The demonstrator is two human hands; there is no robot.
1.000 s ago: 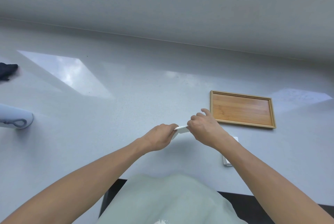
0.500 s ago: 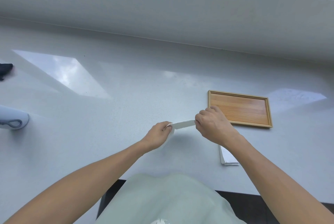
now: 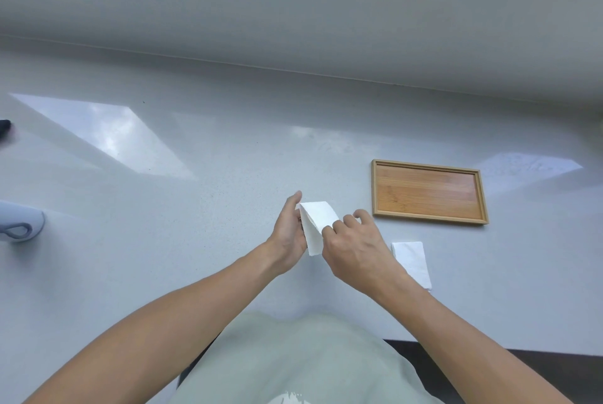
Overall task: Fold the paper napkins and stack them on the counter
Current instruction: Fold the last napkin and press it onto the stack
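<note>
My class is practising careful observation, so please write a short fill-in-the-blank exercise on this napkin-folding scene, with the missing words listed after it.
1. The napkin being folded is held by ____ hands.
2. The wooden tray has ____ lying in it.
3. The napkin stack on the counter lies on the near side of the tray, by the ____ forearm.
4. The tray is made of ____.

Missing words: both; nothing; right; wood

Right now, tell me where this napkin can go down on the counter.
Bare counter runs wide between the left hand and the pale object at the left edge. The wooden tray holds nothing. The strip behind the held napkin is also free. It is tighter by the right hand, where the folded napkins lie below the tray.
</note>
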